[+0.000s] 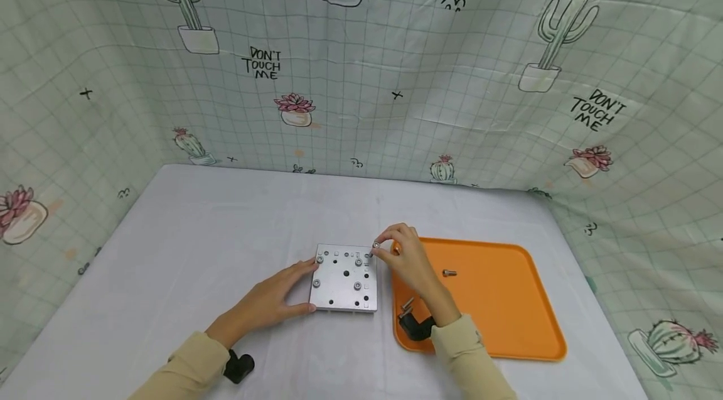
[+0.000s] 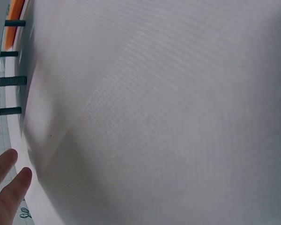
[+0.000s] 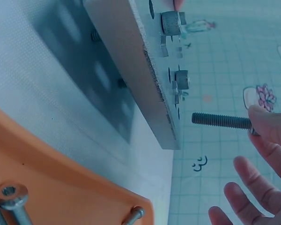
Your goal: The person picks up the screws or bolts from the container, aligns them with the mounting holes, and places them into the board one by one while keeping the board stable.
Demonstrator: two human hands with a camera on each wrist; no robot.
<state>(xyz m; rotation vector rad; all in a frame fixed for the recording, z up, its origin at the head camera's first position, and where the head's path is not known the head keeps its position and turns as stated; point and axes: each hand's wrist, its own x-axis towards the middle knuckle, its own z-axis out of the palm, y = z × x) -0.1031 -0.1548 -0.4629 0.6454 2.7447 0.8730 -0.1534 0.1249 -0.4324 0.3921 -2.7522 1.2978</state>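
Note:
A silver metal plate point(image 1: 339, 296) with several holes sits on the white table, with socket-head screws point(image 1: 358, 286) standing in some of them. Threaded screw ends point(image 2: 12, 81) stick out beneath it. My left hand point(image 1: 265, 302) rests against the plate's left side, thumb near the front corner and fingers farther back. Between thumb and finger, my right hand point(image 1: 411, 262) pinches another socket-head screw point(image 3: 221, 120) by its head. That screw's threaded tip points toward the plate's far right corner, and a gap between them shows in the right wrist view.
An orange tray point(image 1: 497, 324) lies to the right, under my right forearm. Loose screws point(image 1: 449, 273) lie in it, some near its left edge. Black wrist cameras point(image 1: 238, 367) sit at both wrists. A patterned cloth point(image 1: 361, 124) hangs behind the table.

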